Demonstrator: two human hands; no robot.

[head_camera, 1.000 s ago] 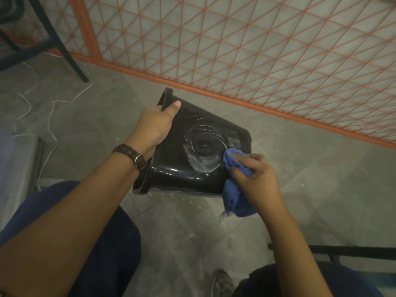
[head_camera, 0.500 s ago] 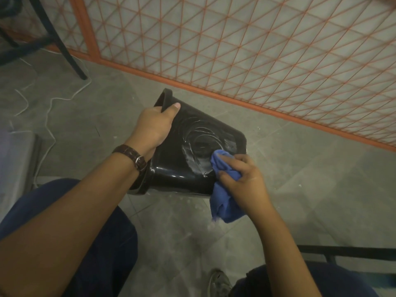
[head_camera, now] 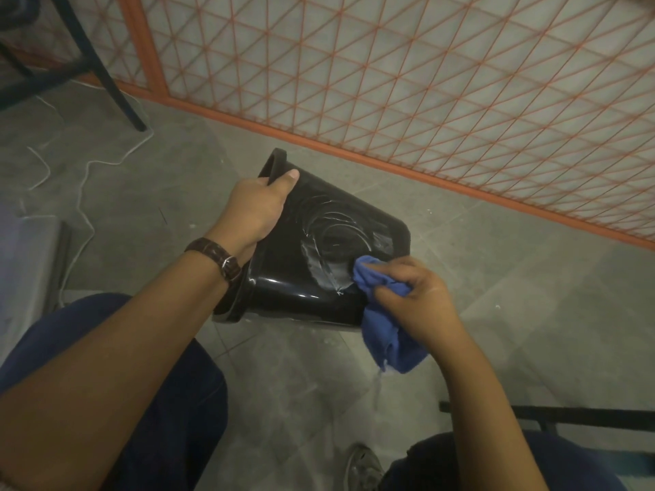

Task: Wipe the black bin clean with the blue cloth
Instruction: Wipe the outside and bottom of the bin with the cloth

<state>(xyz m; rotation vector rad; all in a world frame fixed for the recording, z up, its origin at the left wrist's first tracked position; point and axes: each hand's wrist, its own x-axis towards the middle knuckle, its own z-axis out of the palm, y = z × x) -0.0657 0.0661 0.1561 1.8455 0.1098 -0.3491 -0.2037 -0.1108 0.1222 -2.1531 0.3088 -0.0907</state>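
Your left hand is clamped on the rim of the black bin, thumb over the outer wall, other fingers hidden inside I'd guess. Bin's tipped on its side, held off the floor btwn your knees, base pointing right. That wall looks wet & soapy w/ white swirl streaks, so the one-hand rim hold could slip if you push hard. Right hand is closed round the bunched blue cloth, cloth tip touching the wall near the base edge. Most of the cloth hangs loose below & drips, so you're prob smearing residue, not lifting it. Streaks to the left are untouched, easy to miss
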